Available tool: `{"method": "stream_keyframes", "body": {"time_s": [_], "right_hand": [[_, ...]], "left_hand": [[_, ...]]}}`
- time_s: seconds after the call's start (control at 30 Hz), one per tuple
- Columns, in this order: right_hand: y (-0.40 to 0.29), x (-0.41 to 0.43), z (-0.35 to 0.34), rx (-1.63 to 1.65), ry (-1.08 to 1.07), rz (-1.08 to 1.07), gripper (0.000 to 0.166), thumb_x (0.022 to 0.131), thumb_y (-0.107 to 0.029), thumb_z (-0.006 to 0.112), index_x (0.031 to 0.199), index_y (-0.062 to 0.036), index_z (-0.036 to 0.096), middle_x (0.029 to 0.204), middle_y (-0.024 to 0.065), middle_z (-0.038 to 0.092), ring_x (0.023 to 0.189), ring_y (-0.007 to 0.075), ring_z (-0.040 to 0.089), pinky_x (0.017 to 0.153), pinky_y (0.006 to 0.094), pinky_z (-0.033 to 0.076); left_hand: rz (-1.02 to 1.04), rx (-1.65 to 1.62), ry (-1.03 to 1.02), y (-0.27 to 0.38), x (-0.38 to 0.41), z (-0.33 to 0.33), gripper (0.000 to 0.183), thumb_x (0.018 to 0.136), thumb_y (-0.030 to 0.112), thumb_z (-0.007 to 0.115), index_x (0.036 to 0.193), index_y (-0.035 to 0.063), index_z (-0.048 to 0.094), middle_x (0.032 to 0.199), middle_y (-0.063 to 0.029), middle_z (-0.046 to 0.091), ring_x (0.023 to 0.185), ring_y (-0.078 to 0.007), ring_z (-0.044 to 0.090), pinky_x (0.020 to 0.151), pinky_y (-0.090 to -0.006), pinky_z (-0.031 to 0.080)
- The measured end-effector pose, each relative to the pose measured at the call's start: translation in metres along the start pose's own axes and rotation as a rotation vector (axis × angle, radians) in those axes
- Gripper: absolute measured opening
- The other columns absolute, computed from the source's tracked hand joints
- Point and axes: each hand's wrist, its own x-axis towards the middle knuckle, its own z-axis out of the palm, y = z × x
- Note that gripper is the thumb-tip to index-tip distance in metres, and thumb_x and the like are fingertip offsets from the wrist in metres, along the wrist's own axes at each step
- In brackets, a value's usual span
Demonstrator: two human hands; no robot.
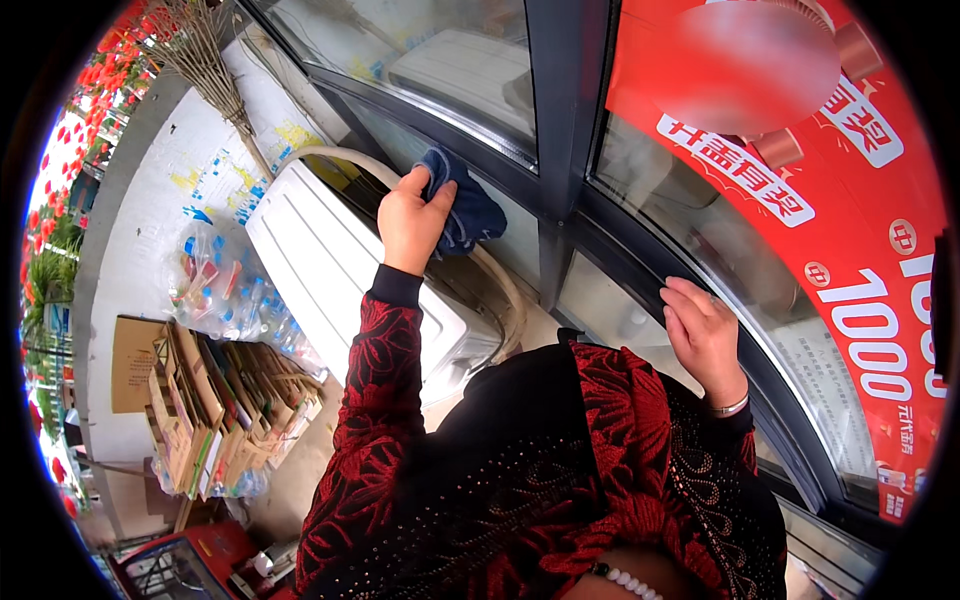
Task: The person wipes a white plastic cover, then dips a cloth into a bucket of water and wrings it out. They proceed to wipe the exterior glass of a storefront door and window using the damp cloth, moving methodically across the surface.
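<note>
My left hand [415, 223] pinches a dark blue cloth [471, 208] between thumb and fingers. The cloth hangs crumpled in front of the dark metal window frame [501, 169], above a white outdoor air-conditioner unit [330, 255]. Whether it touches the frame I cannot tell. A beige wrapped pipe [346, 155] curves behind the unit, close to the cloth. My right hand [701, 337] holds nothing, its fingers loosely bent. It is at the lower rail [626, 251] of the glazed front; contact with the rail is unclear.
A twig broom [217, 75] leans on the white wall [139, 225]. Plastic bottles in a clear bag [225, 285] and stacked flattened cardboard [225, 405] sit left of the unit. A red vehicle [191, 562] is at lower left. A red printed poster [795, 202] covers the right-hand glass.
</note>
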Motion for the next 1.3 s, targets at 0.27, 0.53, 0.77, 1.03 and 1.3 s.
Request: {"method": "stream_keyframes", "body": {"time_s": [0.27,0.53,0.77,1.03,1.3], "right_hand": [[-0.006,0.012,0.008,-0.004,-0.04,0.013,0.02,0.07,-0.003,0.065,0.09,-0.0047,0.062,0.097,0.009,0.062,0.07,0.0239,0.061,0.058,0.0309,0.046],[-0.001,0.015,0.017,-0.005,-0.07,0.028,0.02,0.07,-0.003,0.065,0.089,-0.0045,0.062,0.097,0.0087,0.063,0.07,0.0239,0.061,0.058,0.0314,0.046],[-0.002,0.021,0.006,0.01,0.006,0.061,0.017,0.071,-0.001,0.063,0.088,-0.0029,0.063,0.097,0.0101,0.063,0.073,0.0255,0.061,0.063,0.0323,0.048],[-0.006,0.039,0.019,0.02,0.062,0.031,0.02,0.071,0.002,0.06,0.091,-0.0002,0.063,0.1,0.0125,0.063,0.077,0.0261,0.062,0.067,0.0326,0.049],[-0.029,0.092,0.037,-0.124,0.115,-0.131,0.033,0.073,0.004,0.059,0.105,0.0044,0.056,0.122,0.0263,0.046,0.101,0.0375,0.052,0.085,0.0403,0.045]], "left_hand": [[-0.069,0.059,0.003,-0.015,-0.007,0.098,0.028,0.078,0.025,0.056,0.088,0.0008,0.047,0.089,-0.0197,0.056,0.074,-0.0402,0.056,0.063,-0.0455,0.046],[0.344,-0.114,-0.385,0.072,-0.101,0.122,0.029,0.076,0.024,0.06,0.098,0.0067,0.049,0.098,-0.0158,0.048,0.069,-0.0332,0.059,0.056,-0.0419,0.049],[0.481,-0.29,-0.49,0.036,-0.066,0.093,0.024,0.071,0.024,0.063,0.085,0.0082,0.053,0.089,-0.008,0.054,0.072,-0.0312,0.056,0.059,-0.0411,0.046],[-0.119,-0.383,0.305,-0.022,-0.017,0.087,0.036,0.078,0.02,0.064,0.104,-0.0005,0.049,0.1,-0.0152,0.051,0.094,-0.0283,0.051,0.082,-0.0344,0.04],[-0.357,-0.472,0.19,-0.019,-0.012,0.125,0.051,0.081,0.026,0.06,0.12,0.0013,0.038,0.112,-0.0175,0.047,0.104,-0.0339,0.049,0.087,-0.0384,0.04]]}}
